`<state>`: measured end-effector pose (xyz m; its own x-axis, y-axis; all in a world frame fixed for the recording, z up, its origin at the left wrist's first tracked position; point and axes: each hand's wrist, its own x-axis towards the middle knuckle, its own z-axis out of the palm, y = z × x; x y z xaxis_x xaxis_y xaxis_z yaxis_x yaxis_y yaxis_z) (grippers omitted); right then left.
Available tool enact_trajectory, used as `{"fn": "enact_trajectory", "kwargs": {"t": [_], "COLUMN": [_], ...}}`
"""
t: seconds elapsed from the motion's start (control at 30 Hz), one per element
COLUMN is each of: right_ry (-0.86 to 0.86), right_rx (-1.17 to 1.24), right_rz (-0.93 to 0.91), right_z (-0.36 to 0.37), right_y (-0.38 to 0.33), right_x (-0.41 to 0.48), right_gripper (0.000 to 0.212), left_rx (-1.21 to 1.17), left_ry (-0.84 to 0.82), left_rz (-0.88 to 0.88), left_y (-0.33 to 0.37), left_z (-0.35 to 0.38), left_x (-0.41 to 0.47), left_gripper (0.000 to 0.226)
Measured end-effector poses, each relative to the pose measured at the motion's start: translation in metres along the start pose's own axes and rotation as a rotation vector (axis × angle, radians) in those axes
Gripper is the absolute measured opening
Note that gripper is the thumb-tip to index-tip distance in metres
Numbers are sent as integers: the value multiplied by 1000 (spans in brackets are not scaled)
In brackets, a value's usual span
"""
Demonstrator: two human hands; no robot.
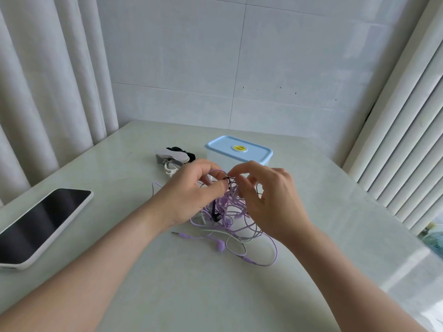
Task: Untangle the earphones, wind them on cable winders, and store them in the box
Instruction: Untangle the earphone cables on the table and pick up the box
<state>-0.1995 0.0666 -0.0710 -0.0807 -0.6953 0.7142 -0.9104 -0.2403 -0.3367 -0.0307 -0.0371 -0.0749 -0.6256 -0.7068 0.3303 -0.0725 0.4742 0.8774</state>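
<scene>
Left hand (189, 195) pinches a purple loop atop the earphones (230, 212). Right hand (271, 200) pinches cords just beside it. Tangle hangs between the hands, loose ends on the table (167, 295) below. Winders (173, 159) lie beyond the left hand, the closed box (239, 150) beyond the right. Phone (40, 226) sits well left.

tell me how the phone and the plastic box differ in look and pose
The phone lies flat and thin, dark screen up in a white case; the box stands taller, translucent with a light blue lid on. The phone is at the near left of the table; the box sits farther back, beyond the tangled earphones. Both are rounded rectangles resting on the table.
</scene>
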Motion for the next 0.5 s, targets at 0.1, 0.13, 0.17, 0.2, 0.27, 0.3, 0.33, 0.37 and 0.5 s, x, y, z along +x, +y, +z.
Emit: {"fn": "enact_trajectory", "kwargs": {"t": [0.1,0.13,0.17,0.2,0.27,0.3,0.33,0.37,0.5], "right_ry": [-17,-11,1,13,26,24,15,-1,-40], "right_rx": [19,25,34,50,79,83,82,80,119], "right_rz": [-9,-10,-6,8,46,57,64,71,158], "right_z": [-1,-1,-1,-1,-2,-2,-2,-2,-3], "right_y": [-3,-5,-6,-6,-7,-7,-7,-7,-14], "right_x": [-2,-1,-1,-1,0,0,-1,-1,1], "right_gripper": [11,10,10,10,8,6,5,5,10], "left_rx": [84,89,82,59,-5,-21,-26,-26,117], "left_ry": [4,4,2,-3,-11,-12,-12,-12,13], "left_rz": [33,33,28,21,-1,-5,-5,-4,42], "left_y": [0,1,1,3,6,8,9,9,3], "left_z": [1,1,1,1,1,1,1,0,2], "left_x": [0,0,-1,-2,-3,-3,-3,-3,-2], "left_gripper": [10,9,9,12,20,22,23,22,8]}}
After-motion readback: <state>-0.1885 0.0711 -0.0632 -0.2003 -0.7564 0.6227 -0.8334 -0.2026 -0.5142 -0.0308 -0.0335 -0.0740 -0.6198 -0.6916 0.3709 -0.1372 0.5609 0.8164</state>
